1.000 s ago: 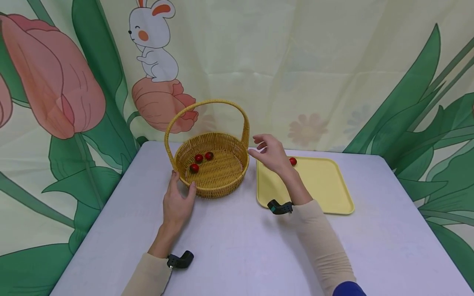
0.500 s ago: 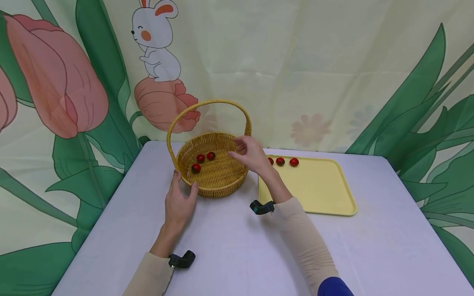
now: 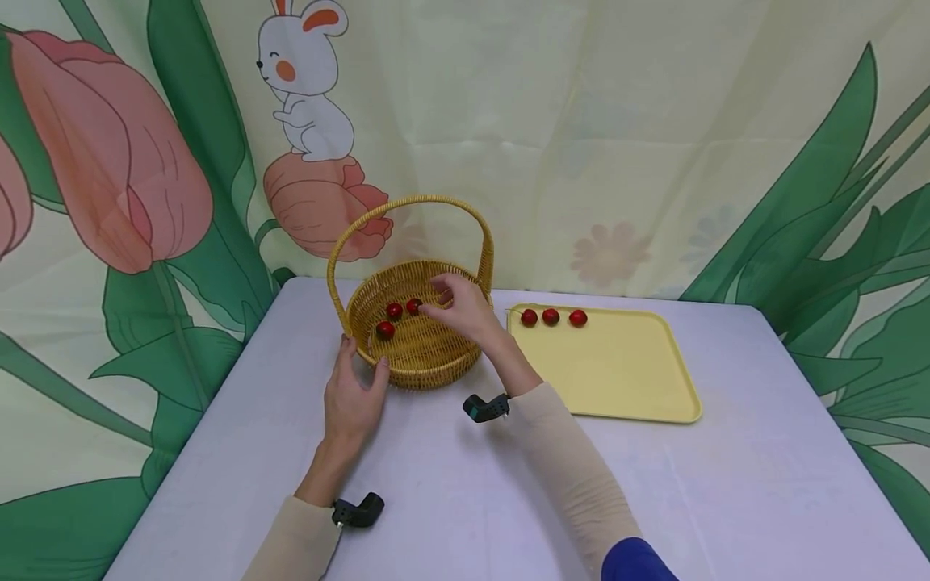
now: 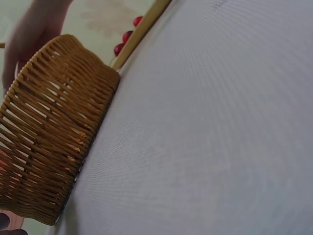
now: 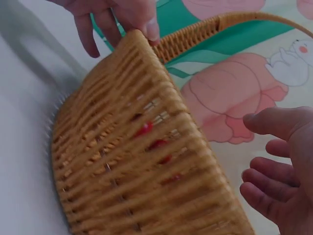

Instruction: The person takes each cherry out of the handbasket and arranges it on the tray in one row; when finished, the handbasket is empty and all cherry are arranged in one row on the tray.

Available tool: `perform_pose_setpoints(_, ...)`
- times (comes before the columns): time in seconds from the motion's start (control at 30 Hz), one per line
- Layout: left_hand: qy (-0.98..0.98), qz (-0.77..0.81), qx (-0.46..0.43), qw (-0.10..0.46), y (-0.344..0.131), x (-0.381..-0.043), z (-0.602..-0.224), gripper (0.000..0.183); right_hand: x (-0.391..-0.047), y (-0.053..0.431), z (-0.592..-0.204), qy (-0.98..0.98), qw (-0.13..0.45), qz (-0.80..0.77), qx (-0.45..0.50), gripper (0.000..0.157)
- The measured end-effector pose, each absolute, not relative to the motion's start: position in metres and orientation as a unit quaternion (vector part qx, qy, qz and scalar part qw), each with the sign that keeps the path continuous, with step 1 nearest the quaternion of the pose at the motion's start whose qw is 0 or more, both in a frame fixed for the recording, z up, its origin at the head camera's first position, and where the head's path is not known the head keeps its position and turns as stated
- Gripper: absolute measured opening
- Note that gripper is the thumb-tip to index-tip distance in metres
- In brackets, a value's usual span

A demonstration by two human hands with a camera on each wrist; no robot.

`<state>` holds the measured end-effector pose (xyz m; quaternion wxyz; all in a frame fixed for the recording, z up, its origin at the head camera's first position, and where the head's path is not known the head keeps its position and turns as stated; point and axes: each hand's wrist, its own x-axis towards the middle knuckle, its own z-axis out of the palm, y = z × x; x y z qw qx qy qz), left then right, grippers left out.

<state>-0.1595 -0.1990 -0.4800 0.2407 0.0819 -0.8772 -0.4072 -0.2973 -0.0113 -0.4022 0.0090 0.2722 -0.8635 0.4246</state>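
Observation:
A yellow wicker basket (image 3: 429,376) with a tall arched handle stands toward the back of the table, left of centre. Several dark red cherries are in view; those inside the basket, such as this cherry (image 3: 385,330), lie in its left part. My left hand (image 3: 352,403) grips the near-left rim, thumb on one side and fingers on the other, as the right wrist view shows. Over the basket's inside hovers my right hand (image 3: 467,311), fingers loosely bent and holding nothing, its fingertips close to the rightmost cherry (image 3: 413,307) there.
Right of the basket lies a yellow tray (image 3: 617,367), with a short row of cherries (image 3: 550,317) along its back-left edge. A white cloth (image 3: 429,484) covers the table. Behind hangs a printed curtain (image 3: 538,145) with a rabbit and tulips.
My right hand has moved left from above the tray's back-left corner to over the basket's inside, uncovering the row of cherries on the tray. My left hand has stayed on the rim.

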Motion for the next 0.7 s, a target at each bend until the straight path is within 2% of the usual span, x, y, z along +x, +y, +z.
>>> perform_pose_setpoints(0.4, -0.878, -0.403, 0.082, 0.246, -0.2, -0.16, -0.48, 0.074, -0.304, -0.036, -0.417, -0.865, -0.031, 0.421, 0.271, 0.051)
perform_pose_setpoints(0.7, -0.877, -0.406, 0.084, 0.243, -0.199, -0.16, -0.481, 0.074, -0.305, -0.052, -0.423, -0.871, -0.039, 0.409, 0.27, 0.051)
